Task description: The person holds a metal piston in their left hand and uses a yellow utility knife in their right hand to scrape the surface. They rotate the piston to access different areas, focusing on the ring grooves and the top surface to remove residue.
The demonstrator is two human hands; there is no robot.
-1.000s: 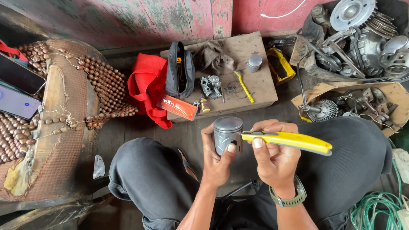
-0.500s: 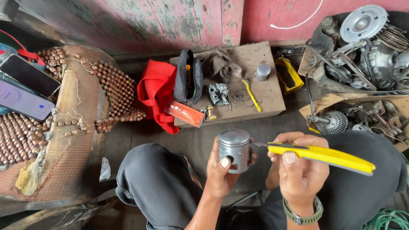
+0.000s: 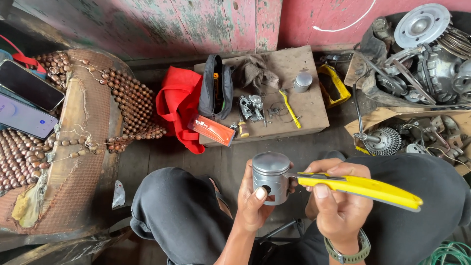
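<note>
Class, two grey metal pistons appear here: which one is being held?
The larger piston, gripped in the left hand above the lap; the smaller piston stands untouched on the board.

silver piston (image 3: 270, 176), yellow knife (image 3: 360, 187), seemingly red bag (image 3: 178, 105)

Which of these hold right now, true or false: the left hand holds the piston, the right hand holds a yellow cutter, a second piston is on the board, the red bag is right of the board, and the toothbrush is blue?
1. The left hand holds the grey piston. True.
2. The right hand holds a yellow cutter, its tip at the piston's side. True.
3. A second small piston stands on the wooden board. True.
4. The red bag lies right of the board. False: it lies at its left.
5. The toothbrush on the board is blue. False: it is yellow.
</note>
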